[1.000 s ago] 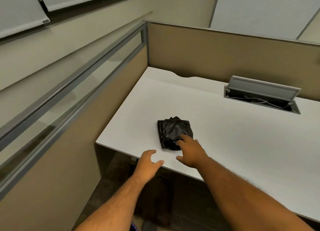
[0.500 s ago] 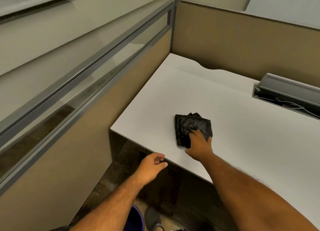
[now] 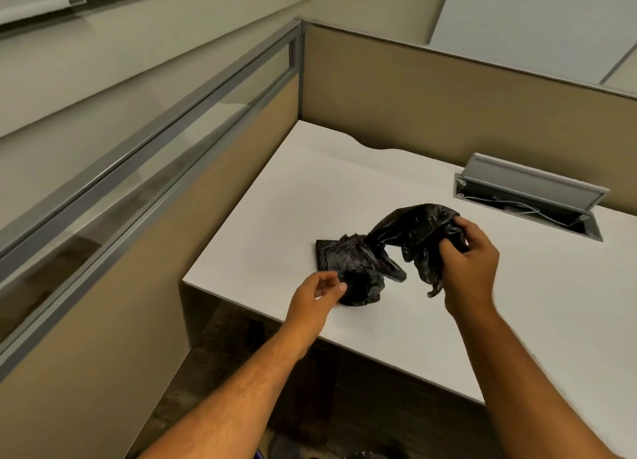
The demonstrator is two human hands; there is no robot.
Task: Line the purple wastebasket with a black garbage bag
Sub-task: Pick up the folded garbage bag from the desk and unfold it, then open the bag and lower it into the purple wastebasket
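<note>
A crumpled black garbage bag (image 3: 393,245) lies partly unfolded on the white desk (image 3: 310,189), near its front left corner. My right hand (image 3: 468,265) grips the raised end of the bag and holds it above the desk. The bag's other end still rests in a folded wad on the desk. My left hand (image 3: 317,296) hovers at that wad with fingers curled and apart, touching or nearly touching it. The purple wastebasket shows only as a sliver (image 3: 259,454) at the bottom edge, under my left forearm.
Beige partition walls (image 3: 413,107) close the desk at the back and left, with a glass strip in a grey frame (image 3: 138,148) on the left. An open grey cable hatch (image 3: 527,196) with wires sits at the desk's back right. Dark floor lies below the desk edge.
My right hand has closed on the bag and lifted one end up and to the right, unfolding it. My left hand has moved from below the desk edge up to the wad.
</note>
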